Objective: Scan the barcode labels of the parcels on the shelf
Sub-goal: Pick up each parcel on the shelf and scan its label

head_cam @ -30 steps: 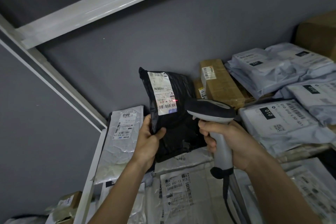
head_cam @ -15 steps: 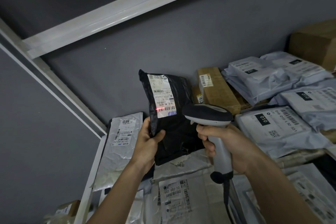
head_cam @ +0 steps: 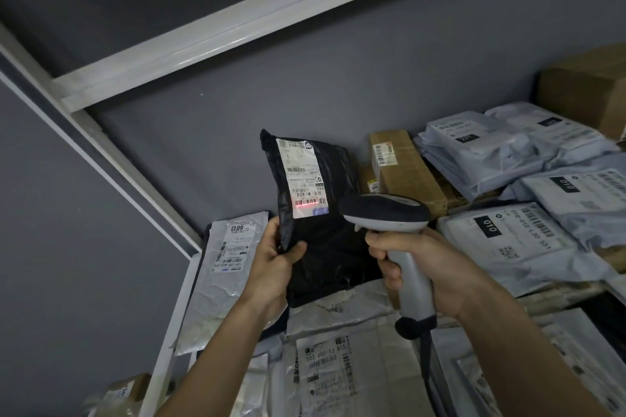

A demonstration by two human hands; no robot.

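Left hand (head_cam: 274, 267) lifts black parcel (head_cam: 321, 247) beside brown box (head_cam: 406, 173).

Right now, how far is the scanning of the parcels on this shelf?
Done: cannot tell; no parcel shows a mark of being scanned. In hand: the left hand holds up the black parcel, and the scanner in the right hand throws a red line on its label. Left: perhaps the grey mailers and the cardboard box.

Scanner (head_cam: 384, 211) right of held parcel (head_cam: 315, 220)
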